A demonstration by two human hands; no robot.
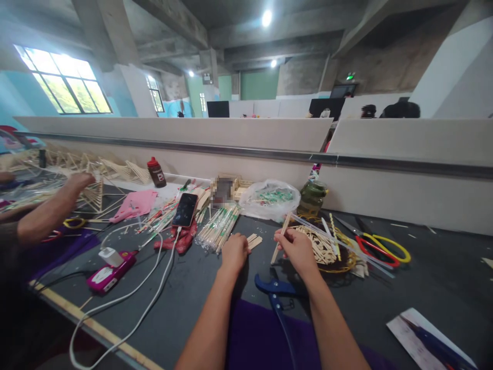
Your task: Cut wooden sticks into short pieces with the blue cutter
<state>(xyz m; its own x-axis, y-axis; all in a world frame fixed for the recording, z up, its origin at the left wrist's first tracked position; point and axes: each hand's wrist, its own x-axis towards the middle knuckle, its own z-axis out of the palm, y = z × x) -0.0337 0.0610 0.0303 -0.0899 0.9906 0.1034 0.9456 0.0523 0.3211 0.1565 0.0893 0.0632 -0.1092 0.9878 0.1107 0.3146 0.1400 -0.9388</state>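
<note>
My left hand [234, 253] is closed, its fingers curled at one end of a small row of short wooden sticks [254, 240] near the tabletop. Between the thumb and fingers of my right hand [298, 248] are a few longer wooden sticks [285, 226], held tilted. Just behind that hand, a round dark basket with a yellowish rim holds a heap of cut wooden pieces [321, 246]. Blue-handled cutting pliers [275, 285] lie between my forearms, partly over a purple cloth [265, 334]. Packed sticks in clear plastic [219, 227] are beyond my left hand.
Scissors with red and yellow handles [379, 249] lie right of the basket. A phone [185, 209] on a white cable rests near a magenta power strip [111, 270]. A plastic bag [269, 199] and jar [313, 196] stand behind. Another person's arm [54, 205] works at the left.
</note>
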